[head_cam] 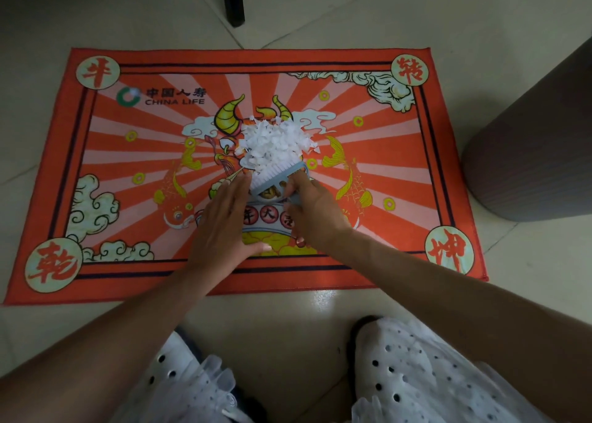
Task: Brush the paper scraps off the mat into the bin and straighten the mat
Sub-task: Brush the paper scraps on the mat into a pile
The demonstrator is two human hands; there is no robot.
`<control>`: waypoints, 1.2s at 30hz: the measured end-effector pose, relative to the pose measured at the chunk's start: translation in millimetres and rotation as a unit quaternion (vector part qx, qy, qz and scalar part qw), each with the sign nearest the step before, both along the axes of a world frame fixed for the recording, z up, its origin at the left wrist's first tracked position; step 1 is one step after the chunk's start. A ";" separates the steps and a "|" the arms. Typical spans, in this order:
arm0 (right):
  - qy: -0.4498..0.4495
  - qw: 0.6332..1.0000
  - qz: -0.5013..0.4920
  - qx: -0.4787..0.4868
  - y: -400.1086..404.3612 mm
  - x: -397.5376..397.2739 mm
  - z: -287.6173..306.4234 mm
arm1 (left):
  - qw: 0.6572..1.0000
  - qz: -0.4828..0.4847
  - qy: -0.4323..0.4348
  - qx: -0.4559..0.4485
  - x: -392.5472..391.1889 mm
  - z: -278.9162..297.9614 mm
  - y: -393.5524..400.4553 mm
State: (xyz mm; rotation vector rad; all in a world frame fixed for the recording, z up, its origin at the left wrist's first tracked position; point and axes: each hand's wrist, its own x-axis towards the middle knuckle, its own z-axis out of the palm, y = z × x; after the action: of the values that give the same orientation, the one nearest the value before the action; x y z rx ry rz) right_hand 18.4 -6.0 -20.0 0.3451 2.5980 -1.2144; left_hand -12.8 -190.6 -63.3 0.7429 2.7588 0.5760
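An orange-red printed mat (96, 173) lies on the tiled floor, a little askew. A heap of white paper scraps (274, 144) sits at its middle. My right hand (312, 216) grips the handle of a pale blue brush (278, 179), whose white bristles press against the near side of the heap. My left hand (224, 227) lies flat on the mat with straight fingers, its fingertips just left of the brush. A grey ribbed bin (538, 153) stands on the floor at the mat's right edge; only its side shows.
A dark furniture leg (233, 0) stands on the floor beyond the mat's far edge. My knees, in white perforated fabric (416, 374), are at the bottom, just short of the mat's near edge. Pale floor tiles (352, 16) surround the mat.
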 end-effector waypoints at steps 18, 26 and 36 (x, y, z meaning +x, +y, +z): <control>0.003 0.974 0.128 0.189 41.0 -77.5 74.8 | 1.000 -0.001 0.013 -0.006 1.1 -3.4 -2.0; 0.030 0.967 0.103 0.230 49.9 -85.9 93.3 | 1.000 -0.002 0.006 -0.003 -0.2 -3.7 -1.8; 0.049 0.962 0.102 0.248 64.2 -79.9 97.7 | 1.000 -0.007 0.023 -0.003 0.0 -6.2 2.7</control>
State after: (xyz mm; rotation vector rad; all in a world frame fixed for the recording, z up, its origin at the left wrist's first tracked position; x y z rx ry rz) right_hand -61.5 58.2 77.8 0.1015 2.9123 -0.5153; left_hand -12.8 -187.9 -69.5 0.7832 2.7938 0.5543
